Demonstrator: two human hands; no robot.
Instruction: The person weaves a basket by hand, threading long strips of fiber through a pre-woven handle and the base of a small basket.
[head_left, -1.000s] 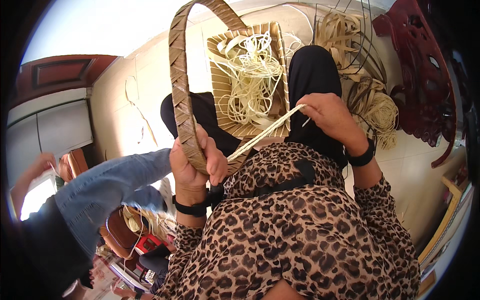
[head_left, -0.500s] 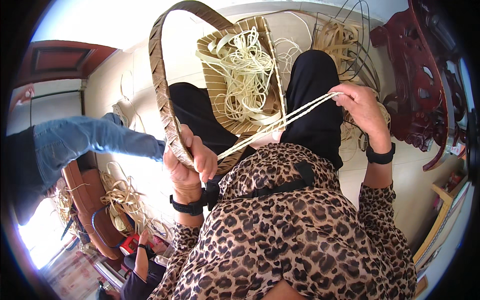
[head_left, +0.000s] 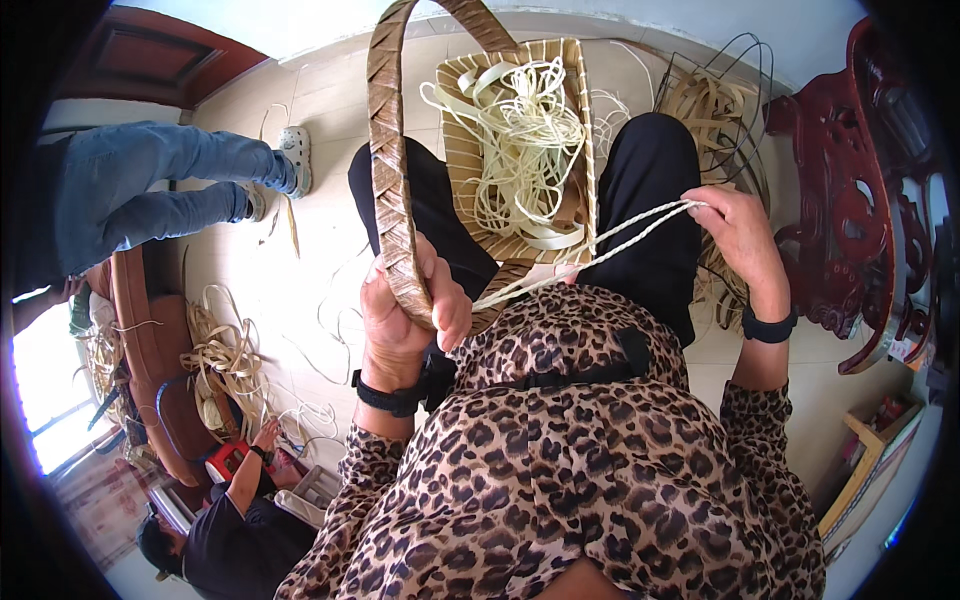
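Observation:
My left hand [head_left: 388,325] is closed around the brown woven handle [head_left: 388,150] of a basket. The basket [head_left: 462,165], pale with ribbed sides, rests tilted between my knees, its handle towards my left. A tangled heap of thin cream cord [head_left: 520,135] and a few flat strips lie inside it. My right hand [head_left: 742,235], off to the right, pinches a doubled twisted cord [head_left: 640,238]. Its two strands run taut across my lap to the handle beside my left fingers. How the cord meets the handle is hidden by those fingers.
Carved dark-red wooden furniture [head_left: 850,220] stands at the right, beside a wire frame with flat brown strips [head_left: 705,105]. At left, a person in jeans [head_left: 170,190] stands on the tiles. Strips lie heaped [head_left: 215,350] near another person [head_left: 240,530], who sits lower left.
The basket, handle and both hands appear further right in the picture, the grip unchanged. The cord still runs taut between the hands. The person in jeans now shows both legs and shoes.

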